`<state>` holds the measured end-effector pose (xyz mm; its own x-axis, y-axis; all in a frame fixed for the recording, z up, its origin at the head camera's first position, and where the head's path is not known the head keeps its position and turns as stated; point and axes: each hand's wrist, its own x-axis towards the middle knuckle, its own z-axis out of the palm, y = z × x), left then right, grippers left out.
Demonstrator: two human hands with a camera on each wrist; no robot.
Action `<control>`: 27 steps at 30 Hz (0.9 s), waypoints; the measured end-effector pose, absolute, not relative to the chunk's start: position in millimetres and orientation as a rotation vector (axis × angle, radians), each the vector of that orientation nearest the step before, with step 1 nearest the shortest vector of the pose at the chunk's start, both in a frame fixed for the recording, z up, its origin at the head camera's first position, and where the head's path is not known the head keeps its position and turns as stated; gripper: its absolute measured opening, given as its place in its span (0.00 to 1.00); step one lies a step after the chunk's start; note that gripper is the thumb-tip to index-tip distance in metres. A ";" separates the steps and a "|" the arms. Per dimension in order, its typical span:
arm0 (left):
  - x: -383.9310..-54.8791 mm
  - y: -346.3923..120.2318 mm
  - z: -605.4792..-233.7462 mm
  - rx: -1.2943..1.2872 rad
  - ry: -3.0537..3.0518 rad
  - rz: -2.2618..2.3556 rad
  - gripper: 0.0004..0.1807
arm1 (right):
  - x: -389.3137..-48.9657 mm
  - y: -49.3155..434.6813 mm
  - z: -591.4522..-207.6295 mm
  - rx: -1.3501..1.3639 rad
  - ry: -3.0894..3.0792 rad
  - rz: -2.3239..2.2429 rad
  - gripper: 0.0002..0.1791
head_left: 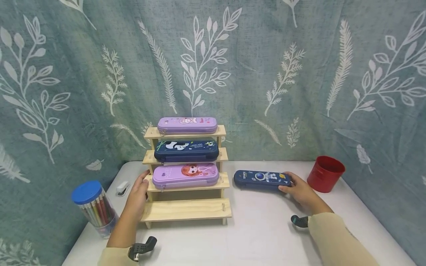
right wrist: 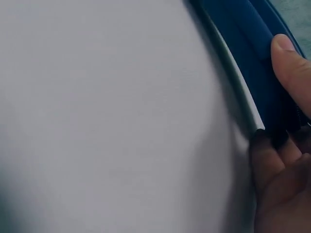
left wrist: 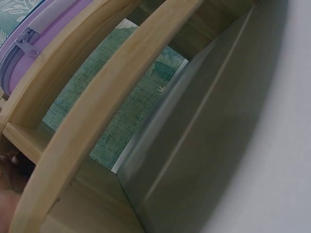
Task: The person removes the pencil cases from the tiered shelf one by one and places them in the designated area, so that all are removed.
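Observation:
My right hand holds the right end of a navy pencil case with "SPACE" lettering and an astronaut. In the right wrist view the thumb presses the case's side, while other fingers lie at its lower edge. Left of it stands a stepped wooden rack. My left hand grips the rack's left side near the third tier. On the upper tiers lie a lilac case, a navy panda case and a purple case with a red-haired girl. The lowest tier is bare.
A red cup stands just beyond my right hand. To the left are a blue-lidded tub of pencils and a small white and black object. A green leaf-patterned cloth hangs behind the white table.

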<state>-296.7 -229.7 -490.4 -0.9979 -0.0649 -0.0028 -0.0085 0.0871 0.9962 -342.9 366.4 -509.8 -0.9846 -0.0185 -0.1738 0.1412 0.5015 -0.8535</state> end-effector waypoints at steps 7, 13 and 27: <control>-297.9 -231.6 -486.9 0.087 -2.271 -2.089 0.30 | -347.9 366.0 -520.7 0.142 2.701 -1.386 0.59; -298.1 -230.1 -491.3 0.101 -2.253 -2.137 0.30 | -344.4 366.6 -521.0 0.180 2.739 -1.294 0.59; -299.9 -230.3 -493.4 0.107 -2.259 -2.112 0.30 | -332.6 345.8 -511.2 0.307 2.782 -1.258 0.62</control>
<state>-299.9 -230.3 -493.4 -0.9965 -0.0824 -0.0130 -0.0185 0.0666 0.9976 -332.6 345.8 -511.2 -0.9774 0.1511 -0.1480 0.2109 0.6445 -0.7349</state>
